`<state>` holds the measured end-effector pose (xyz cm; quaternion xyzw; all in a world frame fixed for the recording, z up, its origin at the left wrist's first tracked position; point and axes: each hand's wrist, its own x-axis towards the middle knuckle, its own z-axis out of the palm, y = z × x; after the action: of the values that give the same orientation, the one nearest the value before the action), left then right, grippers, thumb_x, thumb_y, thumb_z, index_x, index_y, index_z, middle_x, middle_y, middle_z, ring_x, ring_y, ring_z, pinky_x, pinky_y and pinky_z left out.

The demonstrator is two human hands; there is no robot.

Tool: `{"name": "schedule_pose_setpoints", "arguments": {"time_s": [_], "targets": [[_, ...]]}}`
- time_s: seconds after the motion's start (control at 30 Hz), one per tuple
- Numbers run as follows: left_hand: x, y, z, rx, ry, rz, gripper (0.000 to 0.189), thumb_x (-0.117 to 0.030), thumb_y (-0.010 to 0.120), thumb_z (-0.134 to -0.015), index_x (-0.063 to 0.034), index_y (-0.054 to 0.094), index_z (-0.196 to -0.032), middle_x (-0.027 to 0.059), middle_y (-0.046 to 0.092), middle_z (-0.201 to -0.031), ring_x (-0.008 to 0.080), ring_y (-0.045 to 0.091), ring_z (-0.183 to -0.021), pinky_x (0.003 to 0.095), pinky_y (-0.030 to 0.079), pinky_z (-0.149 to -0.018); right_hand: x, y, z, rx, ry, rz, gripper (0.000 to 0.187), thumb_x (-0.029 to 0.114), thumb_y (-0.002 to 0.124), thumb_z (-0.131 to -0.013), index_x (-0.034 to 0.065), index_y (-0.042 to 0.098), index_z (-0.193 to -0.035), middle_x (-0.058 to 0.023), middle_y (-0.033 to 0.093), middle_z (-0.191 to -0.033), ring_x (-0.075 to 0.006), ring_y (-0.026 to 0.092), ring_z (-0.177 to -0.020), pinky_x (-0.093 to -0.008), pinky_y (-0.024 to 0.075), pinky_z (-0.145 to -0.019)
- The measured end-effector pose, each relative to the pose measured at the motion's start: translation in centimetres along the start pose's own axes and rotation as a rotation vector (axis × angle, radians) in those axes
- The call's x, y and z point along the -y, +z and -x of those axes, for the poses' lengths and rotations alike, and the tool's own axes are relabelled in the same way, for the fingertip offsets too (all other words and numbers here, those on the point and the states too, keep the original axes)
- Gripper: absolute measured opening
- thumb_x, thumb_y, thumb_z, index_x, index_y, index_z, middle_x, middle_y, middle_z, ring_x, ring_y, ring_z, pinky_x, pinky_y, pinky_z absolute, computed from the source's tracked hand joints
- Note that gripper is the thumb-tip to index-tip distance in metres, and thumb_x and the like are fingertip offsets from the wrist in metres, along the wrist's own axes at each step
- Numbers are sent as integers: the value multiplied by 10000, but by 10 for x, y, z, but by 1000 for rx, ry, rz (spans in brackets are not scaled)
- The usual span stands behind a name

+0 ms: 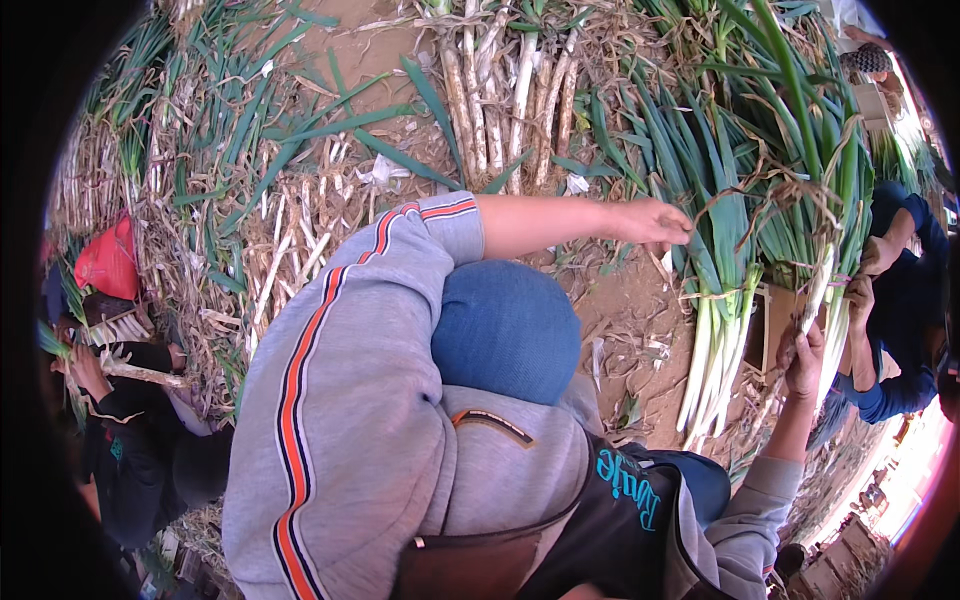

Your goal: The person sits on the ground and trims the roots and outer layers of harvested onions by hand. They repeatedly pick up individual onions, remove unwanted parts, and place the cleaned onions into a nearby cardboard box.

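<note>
My left hand (654,225) reaches across to the right, palm down with loosely bent fingers, and nothing shows clearly in it. Its fingertips are beside the green leaves of a bundle of large green onions (712,330), tied round and lying white ends towards me. My right hand (804,358) is closed around the lower white part of a long green onion (819,289), which has dry, brown outer leaves hanging near its middle. More green onions with long green leaves (780,142) lie behind and beside it. Whether my left fingertips touch the leaves is hard to tell.
A person in dark blue (896,300) works close on the right, hands near the onions. Another in black (135,427) holds onions at the left, near a red bag (109,259). Untrimmed onions (517,105), cut leaves and husks cover much of the soil. A cardboard box (784,322) stands behind the bundle.
</note>
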<state>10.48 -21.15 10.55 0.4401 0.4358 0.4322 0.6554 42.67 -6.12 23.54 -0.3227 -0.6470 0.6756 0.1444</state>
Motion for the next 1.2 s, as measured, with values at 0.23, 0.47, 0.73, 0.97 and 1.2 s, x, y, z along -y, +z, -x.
{"name": "schedule_pose_setpoints", "arguments": {"time_s": [0.23,0.47,0.73,0.97,1.2], "targets": [[-125,-18,11,-352,780,93,402,-338,433,-905,-43,488,-1172,59,547,-1110,153,513,-987,285,412,-867,-3,153,-99,76,-144,-140,220,91,510,-859,12,532,-1063,-11,517,-671,-74,457,-526,-188,346,-479],[-134,-44,48,-680,670,168,232,-130,595,-826,-10,563,-1022,16,591,-908,80,523,-809,249,423,-743,-25,249,-136,56,-144,-73,113,111,551,-853,22,561,-922,-3,575,-727,-65,520,-648,-200,411,-600],[-91,-59,43,-816,596,171,257,-193,478,-903,24,571,-1004,25,598,-885,82,513,-772,240,419,-708,-6,257,-165,-33,-226,-133,382,138,565,-848,-40,459,-1170,-74,562,-1041,-107,510,-930,-242,406,-827],[-68,-58,37,-1000,623,-252,272,-201,438,-920,29,552,-1009,59,604,-868,114,520,-794,257,418,-726,0,273,-174,-175,-203,-274,300,67,619,-797,-51,556,-1066,-55,609,-911,-102,549,-808,-219,437,-732],[-57,-44,35,-546,564,657,279,-244,421,-915,-23,545,-1031,72,585,-963,176,548,-904,312,415,-829,0,251,-163,-249,-227,-434,272,55,601,-803,-8,558,-1065,-50,603,-942,-112,557,-803,-233,448,-666]]}}
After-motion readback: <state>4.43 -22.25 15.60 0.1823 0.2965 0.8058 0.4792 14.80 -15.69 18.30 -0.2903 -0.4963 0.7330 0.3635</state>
